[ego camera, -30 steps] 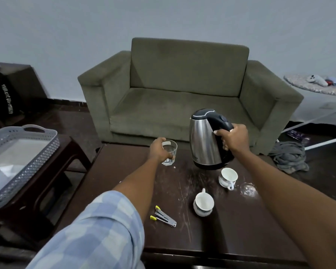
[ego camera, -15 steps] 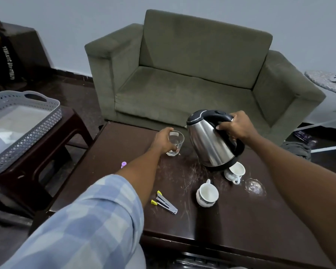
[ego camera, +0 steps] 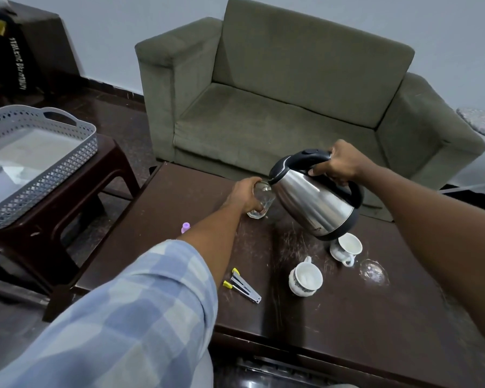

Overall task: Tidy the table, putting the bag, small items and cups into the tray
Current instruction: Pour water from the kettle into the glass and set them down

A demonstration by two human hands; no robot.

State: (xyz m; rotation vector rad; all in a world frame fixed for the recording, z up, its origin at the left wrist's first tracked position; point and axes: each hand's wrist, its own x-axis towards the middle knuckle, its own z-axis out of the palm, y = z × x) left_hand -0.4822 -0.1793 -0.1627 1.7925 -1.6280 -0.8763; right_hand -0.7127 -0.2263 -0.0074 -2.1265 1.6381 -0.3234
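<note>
My left hand point(ego camera: 242, 196) grips a clear drinking glass point(ego camera: 262, 201) that stands on the dark table point(ego camera: 179, 208). My right hand point(ego camera: 339, 165) holds the black handle of a steel kettle point(ego camera: 314, 203), tilted with its spout over the glass rim. Two white cups point(ego camera: 305, 278) point(ego camera: 346, 246) sit on the table below the kettle. A metal clip with yellow tips point(ego camera: 242, 282) lies near my left forearm, and a small purple item point(ego camera: 185, 227) peeks out behind it. The grey perforated tray point(ego camera: 53, 175) rests on a low stool at the left.
A green sofa point(ego camera: 277, 107) stands behind the table. The brown stool point(ego camera: 67, 214) under the tray is close to the table's left edge. A clear lid-like disc point(ego camera: 374, 273) lies at the table's right. A dark bag point(ego camera: 9, 60) sits at far left.
The kettle has tipped further toward the glass and its spout now meets the rim. My left hand keeps hold of the glass. The view has dropped and shifted left.
</note>
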